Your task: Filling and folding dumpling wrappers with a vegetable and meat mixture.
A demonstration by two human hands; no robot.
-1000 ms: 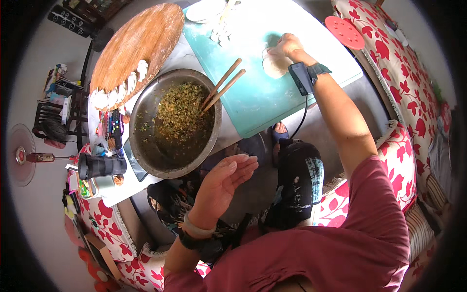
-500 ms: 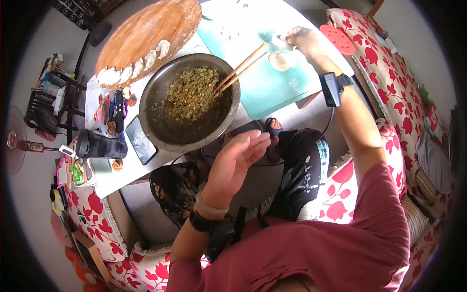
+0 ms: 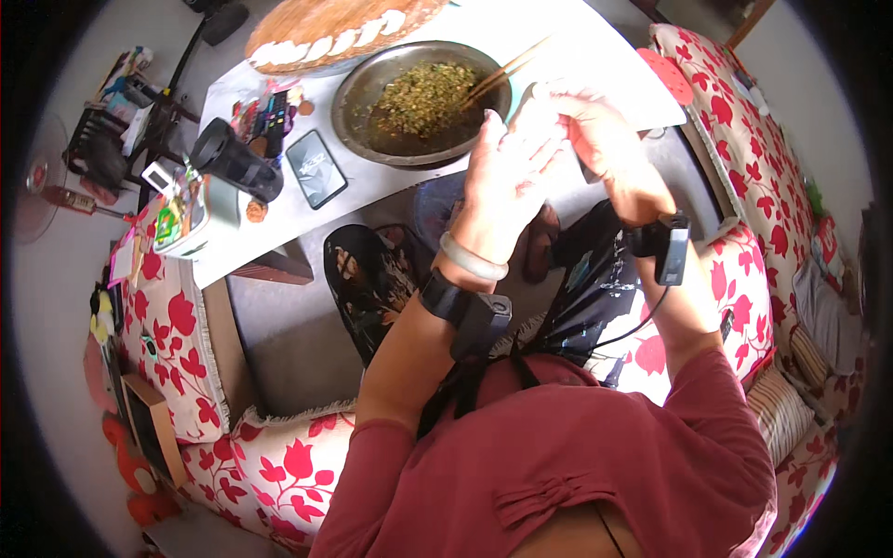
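Observation:
My left hand (image 3: 507,181) is raised palm up at the table's near edge, its fingers stretched out. My right hand (image 3: 605,139) meets it from the right, fingers bent together over the left fingers, pinching a pale dumpling wrapper that glare largely washes out. Just beyond my left hand stands a wide metal bowl (image 3: 346,126) of chopped green-brown filling (image 3: 426,98). A pair of wooden chopsticks (image 3: 510,69) leans in the filling at the bowl's right side. Folded dumplings (image 3: 342,42) line the near edge of a round floured wooden board (image 3: 326,14) at the far left.
Left of the bowl lie a phone (image 3: 316,169), a dark tumbler (image 3: 234,160), a walnut (image 3: 256,211) and a box of small items (image 3: 191,228). A red round mat (image 3: 665,76) is at the table's right. Flower-patterned sofa seating (image 3: 716,102) runs along the right.
My right hand has come back from the table's far right to my left hand. My left hand has moved forward and right. The view has shifted, so the bowl and board appear higher.

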